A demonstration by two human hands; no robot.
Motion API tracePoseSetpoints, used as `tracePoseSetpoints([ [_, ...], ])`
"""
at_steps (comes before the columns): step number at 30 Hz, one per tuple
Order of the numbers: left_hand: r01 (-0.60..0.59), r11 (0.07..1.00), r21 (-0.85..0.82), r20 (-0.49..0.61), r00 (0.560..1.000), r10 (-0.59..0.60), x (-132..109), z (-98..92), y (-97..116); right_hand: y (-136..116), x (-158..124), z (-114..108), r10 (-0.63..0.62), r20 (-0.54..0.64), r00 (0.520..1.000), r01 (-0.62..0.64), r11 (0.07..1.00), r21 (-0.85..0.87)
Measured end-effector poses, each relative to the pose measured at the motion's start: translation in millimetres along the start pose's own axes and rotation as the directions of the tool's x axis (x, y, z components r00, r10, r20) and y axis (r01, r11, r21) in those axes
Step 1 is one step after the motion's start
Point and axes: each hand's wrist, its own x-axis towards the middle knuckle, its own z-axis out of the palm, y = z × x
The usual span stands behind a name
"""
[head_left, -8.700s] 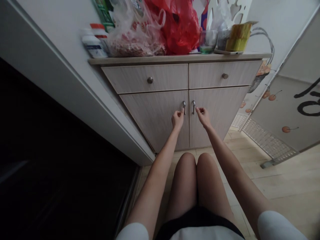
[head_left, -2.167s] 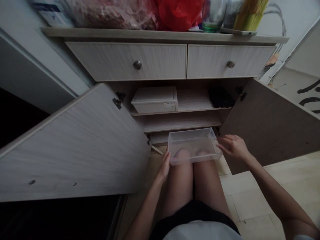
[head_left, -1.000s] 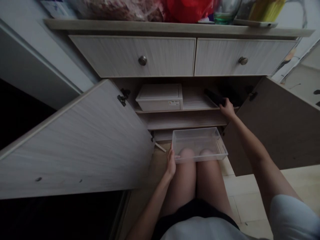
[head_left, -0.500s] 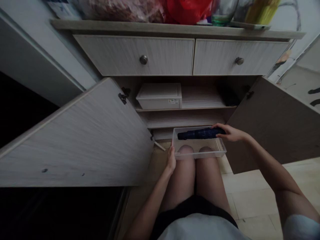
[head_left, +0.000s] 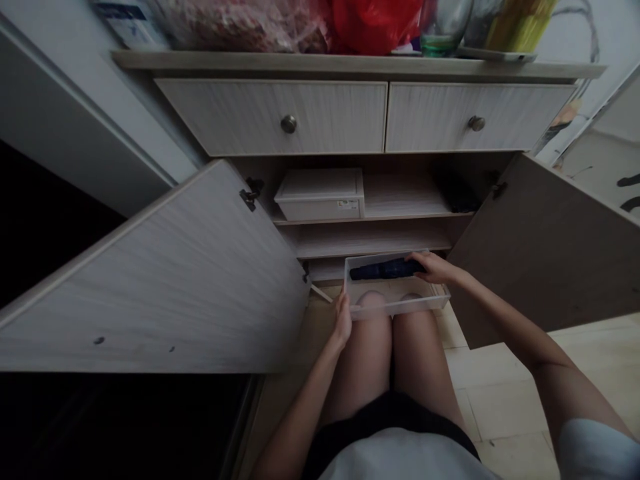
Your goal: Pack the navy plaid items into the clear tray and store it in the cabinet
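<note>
A clear plastic box (head_left: 405, 307) without a lid rests over my knees, its thin walls letting them show through. My left hand (head_left: 343, 321) grips the box's left wall near the front corner. With my right hand (head_left: 436, 268) I hold the right end of a long, dark blue roll that looks like a folded umbrella (head_left: 384, 269). It lies lengthwise along the back of the box, its left end close to the left wall. My fingers cover its right end.
Two open cabinet doors (head_left: 170, 280) flank me on the left and right. Ahead, the upper shelf (head_left: 397, 195) holds a white lidded box (head_left: 323, 195) and a black item (head_left: 457, 193). Bags, a glass and other goods stand on the cabinet top (head_left: 300, 63), above two closed drawers.
My right hand has moved left and slightly down with the blue umbrella, which now sits lower in the box. My left hand keeps its hold on the box.
</note>
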Motion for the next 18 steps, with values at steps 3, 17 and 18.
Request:
tracePoseSetpoints([
  [3, -0.025, 1.000, 0.015, 0.000, 1.000, 0.025, -0.5, -0.4, 0.6, 1.6, 5.1, 6.4, 0.042, 0.024, 0.999, -0.038, 0.986, -0.164],
  [17, 0.021, 1.000, 0.007, 0.047, 0.999, -0.022, 2.6, 1.3, 4.8, 82.7, 38.2, -83.8, 0.588, -0.586, 0.558, -0.781, 0.612, -0.130],
  [18, 0.021, 1.000, -0.003, 0.057, 0.998, -0.021, 2.3, 1.7, 5.7, 92.4, 41.3, -91.3, 0.630, -0.591, 0.504, -0.824, 0.556, -0.111],
])
